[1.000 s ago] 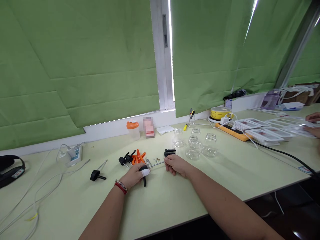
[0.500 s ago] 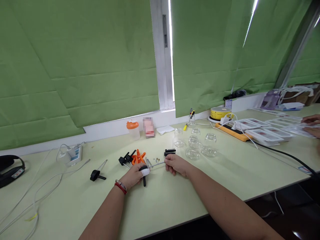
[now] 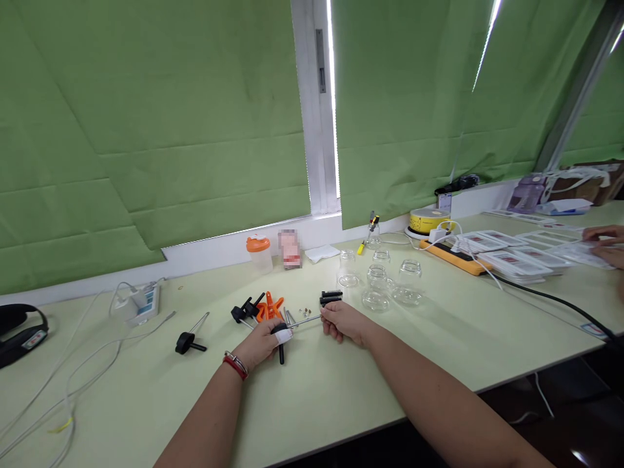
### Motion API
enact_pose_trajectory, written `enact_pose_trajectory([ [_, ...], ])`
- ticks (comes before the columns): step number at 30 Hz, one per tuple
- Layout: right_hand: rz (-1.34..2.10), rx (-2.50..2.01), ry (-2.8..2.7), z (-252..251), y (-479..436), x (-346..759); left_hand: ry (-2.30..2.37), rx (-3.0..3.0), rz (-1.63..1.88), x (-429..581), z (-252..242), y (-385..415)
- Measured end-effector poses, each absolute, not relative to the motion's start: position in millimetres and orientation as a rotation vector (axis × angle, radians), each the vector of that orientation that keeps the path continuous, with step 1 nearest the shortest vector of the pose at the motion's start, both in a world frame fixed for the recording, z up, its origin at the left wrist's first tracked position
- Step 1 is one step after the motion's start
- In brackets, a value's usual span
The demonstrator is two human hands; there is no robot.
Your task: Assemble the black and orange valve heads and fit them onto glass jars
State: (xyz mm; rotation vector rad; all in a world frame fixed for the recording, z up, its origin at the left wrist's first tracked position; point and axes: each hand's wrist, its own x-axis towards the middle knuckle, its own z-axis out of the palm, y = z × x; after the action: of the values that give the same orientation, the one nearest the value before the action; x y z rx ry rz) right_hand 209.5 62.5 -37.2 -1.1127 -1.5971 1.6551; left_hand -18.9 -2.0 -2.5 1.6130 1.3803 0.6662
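Note:
My left hand (image 3: 260, 344), with a white wrap on the thumb, is closed around the black head of a crank-like piece (image 3: 281, 355) whose short black arm points toward me. From that head a thin metal shaft (image 3: 307, 320) runs right. The fingertips of my right hand (image 3: 342, 322) pinch its far end; any small part there is hidden. Just beyond my hands lie orange plastic parts (image 3: 270, 307), loose metal pins (image 3: 289, 316), tiny brass-coloured bits (image 3: 306, 311) and black ridged pieces (image 3: 331, 296). More black crank pieces (image 3: 240, 314) rest beside the orange parts, and a similar one (image 3: 185, 342) sits farther left.
Several glass jars (image 3: 377, 279) stand right of centre. At the back are an orange-lidded shaker (image 3: 260, 255) and screwdrivers (image 3: 372, 229) in a jar. Left, cables trail from a white power strip (image 3: 146, 304). Right, a co-worker's hands (image 3: 607, 244) are near stacked white packs (image 3: 519, 261).
My two hands and the crank piece keep almost the same position. The co-worker's hands at the far right have shifted slightly.

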Motion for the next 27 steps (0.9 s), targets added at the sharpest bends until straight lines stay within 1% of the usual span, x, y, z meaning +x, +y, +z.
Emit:
enact_pose_trajectory([
  [9,1.645,-1.117,-1.588,-30.3,57.9,210.5,1.379,1.605,0.668,-20.4,-4.6,-1.5],
  [19,1.647,-1.098,-1.605,-37.6,61.7,210.2,1.366,1.588,0.682,-20.7,-4.7,-0.7],
  [27,1.651,-1.114,-1.594,-34.0,59.6,209.3,1.367,1.597,0.683,-21.0,-6.4,-0.5],
])
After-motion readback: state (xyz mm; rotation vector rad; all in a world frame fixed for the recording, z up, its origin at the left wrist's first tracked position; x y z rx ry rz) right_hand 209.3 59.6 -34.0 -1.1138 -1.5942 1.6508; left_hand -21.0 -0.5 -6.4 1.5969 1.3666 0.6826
